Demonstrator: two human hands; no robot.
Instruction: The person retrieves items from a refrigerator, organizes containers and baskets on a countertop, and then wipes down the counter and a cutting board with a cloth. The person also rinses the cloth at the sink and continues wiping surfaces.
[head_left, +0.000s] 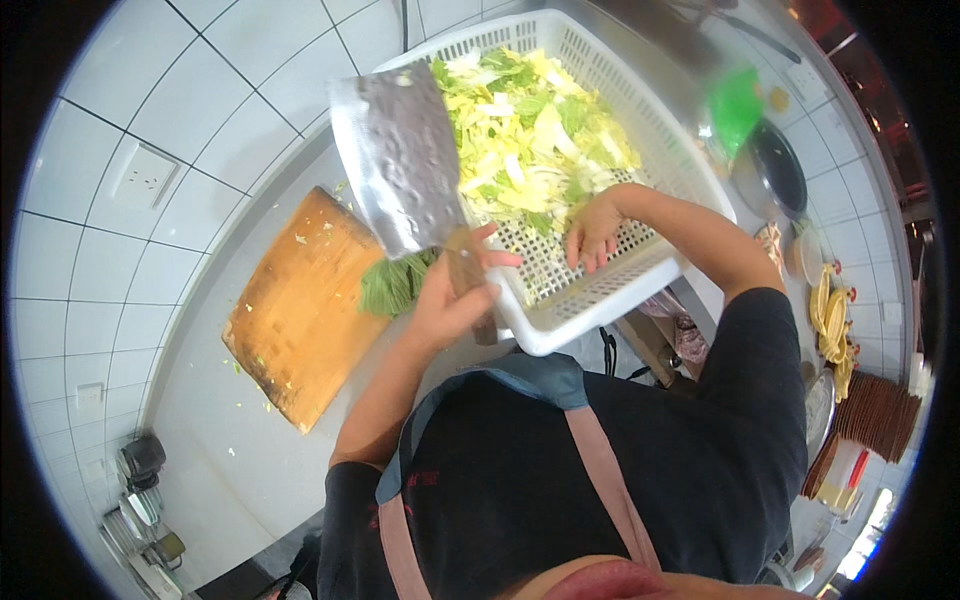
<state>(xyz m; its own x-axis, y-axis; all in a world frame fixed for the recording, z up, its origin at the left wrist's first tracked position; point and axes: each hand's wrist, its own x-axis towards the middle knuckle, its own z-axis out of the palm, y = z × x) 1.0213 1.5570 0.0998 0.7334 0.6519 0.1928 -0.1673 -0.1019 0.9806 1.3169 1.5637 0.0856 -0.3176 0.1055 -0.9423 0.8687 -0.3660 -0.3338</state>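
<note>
My left hand (446, 296) grips the wooden handle of a cleaver (409, 154), thumb across the handle and some fingers stretched out. The broad blade is raised, overlapping the left side of a white plastic basket (705, 176). Chopped leafy cabbage (536, 142) fills the far part of this basket. Inside its near part is my right hand (592, 236), fingers apart and pointing down beside the leaves, holding nothing visible. A wooden cutting board (307, 307) lies left of the basket. Green leaves (397, 285) rest at its right edge, partly behind my left hand.
The grey countertop (217, 495) bears scattered scraps and meets a tiled wall at left. Dark containers (142, 457) stand at its lower left. Beyond the basket at right are a dark bowl (772, 169), a green object (735, 109), yellow items (832, 315) and a brown stack (877, 416).
</note>
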